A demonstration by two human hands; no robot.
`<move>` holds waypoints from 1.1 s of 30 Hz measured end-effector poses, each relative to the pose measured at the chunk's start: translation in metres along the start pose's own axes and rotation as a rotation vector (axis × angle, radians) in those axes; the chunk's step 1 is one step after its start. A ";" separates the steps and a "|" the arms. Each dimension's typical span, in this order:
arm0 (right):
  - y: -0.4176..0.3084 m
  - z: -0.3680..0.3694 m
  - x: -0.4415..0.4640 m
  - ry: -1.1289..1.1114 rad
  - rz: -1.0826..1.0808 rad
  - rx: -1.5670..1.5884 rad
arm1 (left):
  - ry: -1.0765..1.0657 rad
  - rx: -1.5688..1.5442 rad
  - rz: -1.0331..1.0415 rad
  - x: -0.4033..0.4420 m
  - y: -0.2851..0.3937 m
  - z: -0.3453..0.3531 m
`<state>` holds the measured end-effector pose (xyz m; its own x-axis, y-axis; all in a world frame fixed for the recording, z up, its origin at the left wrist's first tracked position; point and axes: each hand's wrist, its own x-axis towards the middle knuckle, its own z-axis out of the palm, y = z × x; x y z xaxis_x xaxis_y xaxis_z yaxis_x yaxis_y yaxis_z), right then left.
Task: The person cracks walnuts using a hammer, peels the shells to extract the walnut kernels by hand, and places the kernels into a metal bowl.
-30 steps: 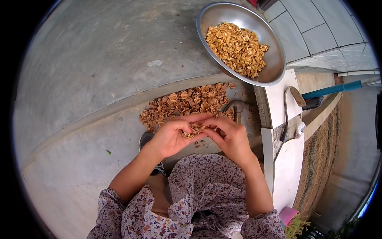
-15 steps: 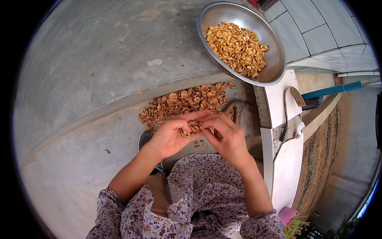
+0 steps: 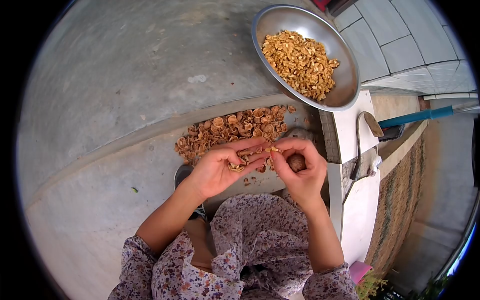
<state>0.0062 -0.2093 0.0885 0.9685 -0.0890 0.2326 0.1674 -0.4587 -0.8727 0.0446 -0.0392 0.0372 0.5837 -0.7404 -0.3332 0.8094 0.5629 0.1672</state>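
Note:
My left hand [image 3: 217,172] is palm up and loosely curled around broken walnut pieces [image 3: 237,165] that lie by its fingers. Close to its fingertips, my right hand [image 3: 303,172] pinches a small pale walnut piece [image 3: 271,149] between thumb and forefinger. A round brown walnut [image 3: 296,162] shows within the curl of the right hand; whether its shell is whole I cannot tell. Behind both hands, a heap of cracked walnut shells [image 3: 220,131] lies on the concrete. Farther off, a steel bowl [image 3: 346,75] holds many shelled walnut kernels [image 3: 300,62].
A concrete step [image 3: 150,117] runs behind the shells. To the right stands a white-topped ledge [image 3: 361,210] with a sickle-like tool [image 3: 359,150] on it. A blue handle [image 3: 417,117] sticks out beyond. My shoe [image 3: 183,173] is left of the hands.
My right hand has drawn back to the right from the left hand, a small walnut piece in its fingertips. The round walnut in its curl has come into sight. The left hand stays nearly still.

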 end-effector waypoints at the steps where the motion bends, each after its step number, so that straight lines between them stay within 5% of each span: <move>1: -0.006 -0.008 0.010 0.089 -0.072 0.036 | -0.050 -0.011 0.001 0.001 0.001 -0.001; 7: -0.029 -0.038 0.053 0.258 -0.138 -0.432 | -0.111 0.036 0.006 0.002 0.002 0.005; 10: -0.021 -0.006 0.006 -0.219 -0.069 -0.289 | -0.047 0.073 0.010 -0.002 0.005 0.012; 33: 0.001 0.034 -0.006 -0.182 -0.002 -0.246 | -0.117 0.136 0.054 -0.001 0.001 -0.005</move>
<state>0.0064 -0.1788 0.0718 0.9890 0.0620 0.1341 0.1413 -0.6608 -0.7371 0.0446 -0.0357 0.0335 0.6234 -0.7527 -0.2114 0.7734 0.5539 0.3084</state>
